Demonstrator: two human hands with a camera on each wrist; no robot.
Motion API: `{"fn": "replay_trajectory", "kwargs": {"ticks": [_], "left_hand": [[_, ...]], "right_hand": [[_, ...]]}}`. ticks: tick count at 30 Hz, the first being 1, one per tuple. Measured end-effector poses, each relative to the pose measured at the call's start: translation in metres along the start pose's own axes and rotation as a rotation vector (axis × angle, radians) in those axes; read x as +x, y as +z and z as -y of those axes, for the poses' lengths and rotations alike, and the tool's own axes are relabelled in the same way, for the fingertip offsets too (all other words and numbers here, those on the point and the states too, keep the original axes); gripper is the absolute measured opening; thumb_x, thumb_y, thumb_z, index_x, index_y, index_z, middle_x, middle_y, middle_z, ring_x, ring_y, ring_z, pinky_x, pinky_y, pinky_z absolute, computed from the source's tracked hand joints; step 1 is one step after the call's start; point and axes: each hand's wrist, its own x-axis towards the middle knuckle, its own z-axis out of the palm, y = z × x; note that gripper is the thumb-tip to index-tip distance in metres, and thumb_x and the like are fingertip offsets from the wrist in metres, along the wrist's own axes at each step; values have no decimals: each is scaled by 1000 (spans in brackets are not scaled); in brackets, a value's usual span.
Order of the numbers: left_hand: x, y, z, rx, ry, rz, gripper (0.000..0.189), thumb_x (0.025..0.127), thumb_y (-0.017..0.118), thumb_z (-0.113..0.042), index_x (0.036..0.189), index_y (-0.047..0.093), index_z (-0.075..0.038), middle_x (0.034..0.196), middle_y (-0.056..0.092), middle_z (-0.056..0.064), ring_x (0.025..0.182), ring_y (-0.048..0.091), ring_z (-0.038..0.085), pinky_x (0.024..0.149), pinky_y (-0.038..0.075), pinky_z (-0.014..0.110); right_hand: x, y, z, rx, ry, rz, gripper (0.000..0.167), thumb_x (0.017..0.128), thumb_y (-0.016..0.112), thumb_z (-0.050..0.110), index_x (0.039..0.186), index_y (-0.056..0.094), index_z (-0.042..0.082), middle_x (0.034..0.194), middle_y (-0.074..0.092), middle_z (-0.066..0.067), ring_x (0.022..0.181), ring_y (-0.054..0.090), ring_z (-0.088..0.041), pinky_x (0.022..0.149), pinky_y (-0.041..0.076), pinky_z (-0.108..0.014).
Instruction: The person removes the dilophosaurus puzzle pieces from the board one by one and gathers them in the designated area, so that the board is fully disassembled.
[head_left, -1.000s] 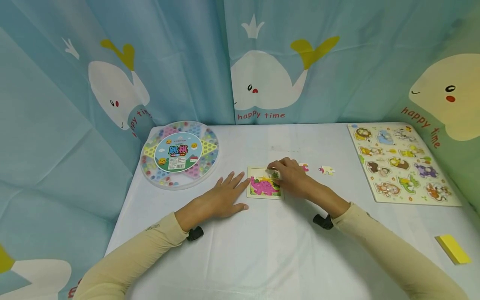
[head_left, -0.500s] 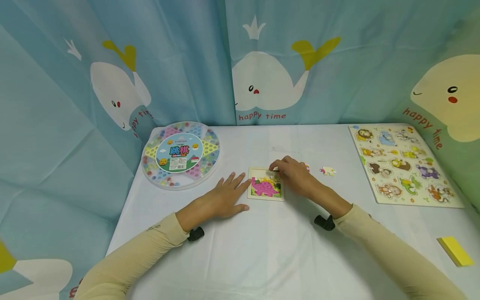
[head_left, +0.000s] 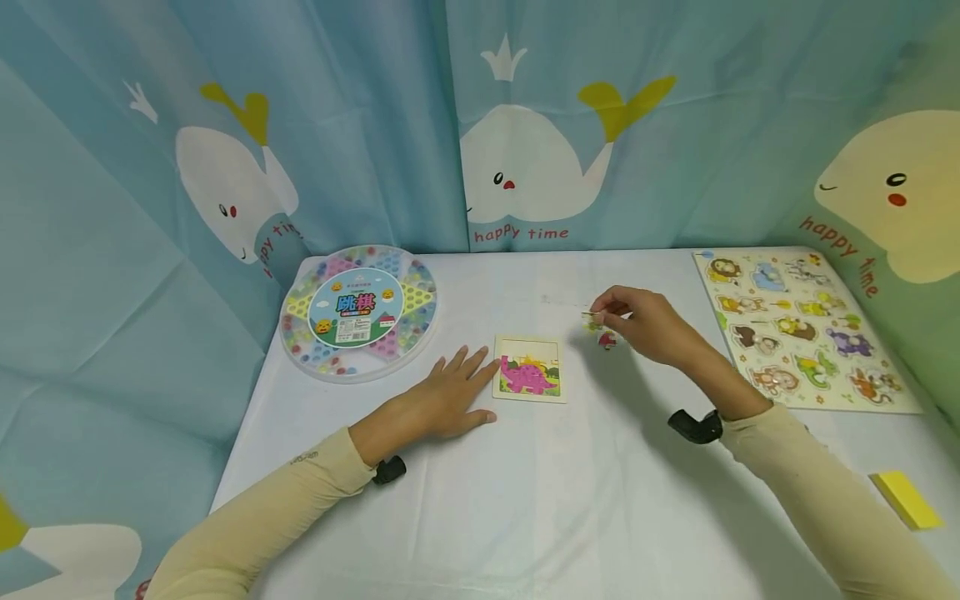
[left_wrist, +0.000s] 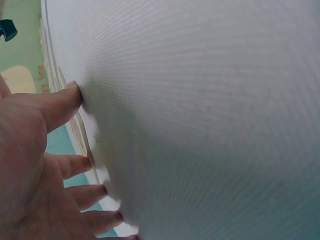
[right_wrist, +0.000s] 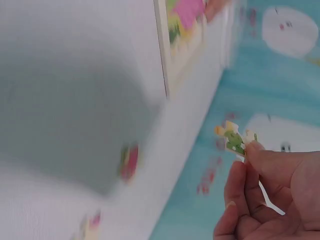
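Observation:
A small square jigsaw puzzle [head_left: 529, 375] lies at the middle of the table, showing a pink dinosaur, with a bare strip along the top of its tray. My left hand [head_left: 442, 402] rests on the table with fingers spread, its fingertips at the tray's left edge. To the right and above the table, my right hand [head_left: 648, 325] pinches a green and yellow puzzle piece [right_wrist: 234, 140] between thumb and fingers. Under it lies a loose red puzzle piece [head_left: 607, 341]. Another loose puzzle piece [right_wrist: 92, 228] shows blurred in the right wrist view; in the head view the right hand hides it.
A round Chinese checkers set [head_left: 358, 312] with coloured beads stands at the back left. An animal peg board [head_left: 810, 329] lies at the right, and a yellow block [head_left: 906, 499] is near the right edge. Printed curtains border the table behind and at the sides.
My right hand has lifted off the puzzle and moved right with a puzzle piece in its fingers, uncovering the tray's top right corner. The left hand stays in place.

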Motion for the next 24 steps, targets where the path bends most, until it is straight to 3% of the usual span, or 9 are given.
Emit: {"fn": "replay_trajectory", "kwargs": {"ticks": [6,9,12,18,24], "left_hand": [[-1,0,1,-13,4,0,85,106,56,-56,171,17,-20,178,8,10,164,5,40,129,14,63],[-1,-1,1,-17,4,3,85,106,57,-55,171,16,-19,178,7,10,164,5,39,129,14,63],[-1,-1,1,-9,3,2,85,106,56,-55,172,16,-19,178,7,10,164,5,40,129,14,63],[-1,-1,2,-3,5,-4,85,106,56,-55,171,16,-19,178,7,11,163,5,40,129,15,63],[-1,-1,2,-9,11,-2,85,106,56,-55,171,16,-19,178,8,11,163,6,40,129,15,62]], "right_hand": [[-19,-45,-33,-56,60,-9,16,108,62,15,112,72,3,107,74,-13,99,68,-22,76,49,-20],[-27,-62,-55,-65,133,49,21,109,60,17,115,70,0,109,73,-14,95,64,-9,76,48,-17],[-34,-73,-76,-70,200,123,25,110,58,18,119,68,-3,113,72,-16,96,61,-6,77,49,-19],[-41,-75,-109,-36,278,236,29,110,58,17,122,66,-8,118,69,-19,103,60,-13,80,50,-26],[-40,-63,-127,-64,253,209,23,108,60,12,115,67,-9,109,70,-17,90,58,-5,75,49,-22]]}}
